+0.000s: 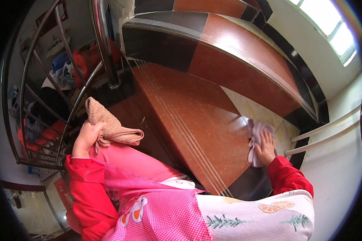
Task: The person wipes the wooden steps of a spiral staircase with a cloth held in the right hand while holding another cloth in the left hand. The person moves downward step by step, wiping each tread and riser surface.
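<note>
On the left, my left hand (87, 135) grips a folded tan terry cloth (111, 126) above my pink-clad knee. At the right, my right hand (267, 146) lies with its palm on a crumpled greyish-purple cloth (255, 141). That cloth rests on the reddish-brown tiled stair landing (193, 120), at its far edge beside pale and black tiles. Both of my sleeves are red, and a pink checked apron (163, 214) covers my lap.
A tiled step (244, 81) curves upward ahead. A metal railing (78, 99) with a thick post (107, 45) runs along the left, with clothes and bags beyond it. Two pale pipes (322, 126) stick out near the right wall, under a bright window (322, 18).
</note>
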Action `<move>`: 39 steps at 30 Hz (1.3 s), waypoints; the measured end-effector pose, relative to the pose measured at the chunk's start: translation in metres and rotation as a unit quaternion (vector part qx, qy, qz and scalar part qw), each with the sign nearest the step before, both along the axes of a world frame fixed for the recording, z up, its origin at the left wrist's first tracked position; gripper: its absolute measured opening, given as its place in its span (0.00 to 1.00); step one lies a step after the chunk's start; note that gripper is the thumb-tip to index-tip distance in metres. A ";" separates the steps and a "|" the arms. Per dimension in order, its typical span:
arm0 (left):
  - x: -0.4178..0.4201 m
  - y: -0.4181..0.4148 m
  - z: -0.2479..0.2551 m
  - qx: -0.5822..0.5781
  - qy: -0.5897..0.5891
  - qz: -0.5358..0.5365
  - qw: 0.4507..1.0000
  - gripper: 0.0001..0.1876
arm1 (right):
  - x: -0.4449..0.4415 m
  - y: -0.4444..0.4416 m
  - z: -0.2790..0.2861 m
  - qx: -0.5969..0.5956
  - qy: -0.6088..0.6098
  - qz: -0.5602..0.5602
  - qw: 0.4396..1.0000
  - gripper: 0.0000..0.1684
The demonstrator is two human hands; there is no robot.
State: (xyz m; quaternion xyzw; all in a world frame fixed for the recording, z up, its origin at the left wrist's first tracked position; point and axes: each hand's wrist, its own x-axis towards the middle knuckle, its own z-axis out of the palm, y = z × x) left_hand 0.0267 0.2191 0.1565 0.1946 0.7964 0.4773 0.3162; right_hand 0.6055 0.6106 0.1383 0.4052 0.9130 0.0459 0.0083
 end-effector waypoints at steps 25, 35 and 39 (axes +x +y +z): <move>0.001 0.001 -0.005 0.021 -0.059 -0.001 0.998 0.18 | -0.492 -0.033 -0.002 -0.018 0.147 0.356 0.923 0.36; -0.008 -0.003 -0.008 0.003 -0.053 -0.012 0.998 0.18 | -0.309 0.009 0.020 -0.065 0.171 0.412 0.893 0.34; -0.011 -0.008 -0.005 -0.024 -0.037 -0.009 0.999 0.17 | -0.179 0.049 0.027 -0.034 0.132 0.284 0.949 0.32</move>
